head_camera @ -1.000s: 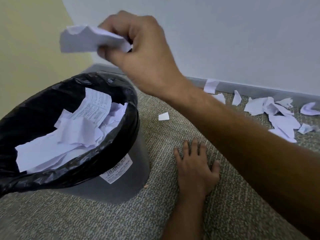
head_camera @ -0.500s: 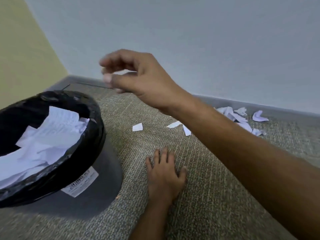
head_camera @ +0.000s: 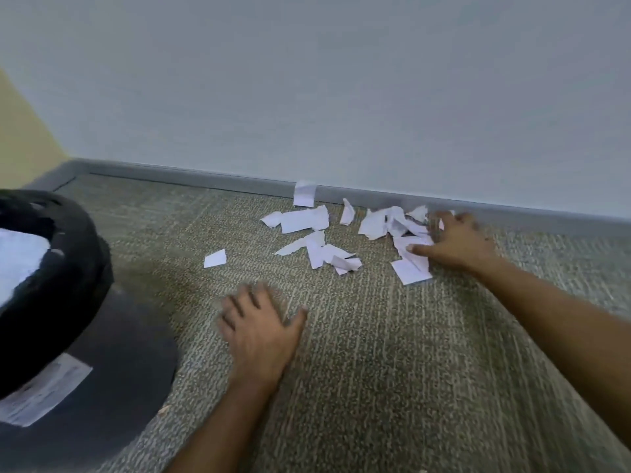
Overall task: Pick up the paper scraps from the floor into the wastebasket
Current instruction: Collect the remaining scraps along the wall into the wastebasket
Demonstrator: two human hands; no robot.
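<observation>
Right hand (head_camera: 456, 241), fingers spread, presses on paper scraps (head_camera: 345, 233) at centre right by the baseboard (head_camera: 205, 180). Left hand (head_camera: 261, 331) flat on carpet (head_camera: 392, 370), grasping nothing. Wastebasket (head_camera: 102, 370) lower left; label (head_camera: 44, 390) blurred, unreadable.

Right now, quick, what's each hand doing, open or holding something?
Left hand: open, flat on the carpet, holding nothing.
Right hand: open, fingers spread over the paper scraps, nothing gripped yet.
</observation>
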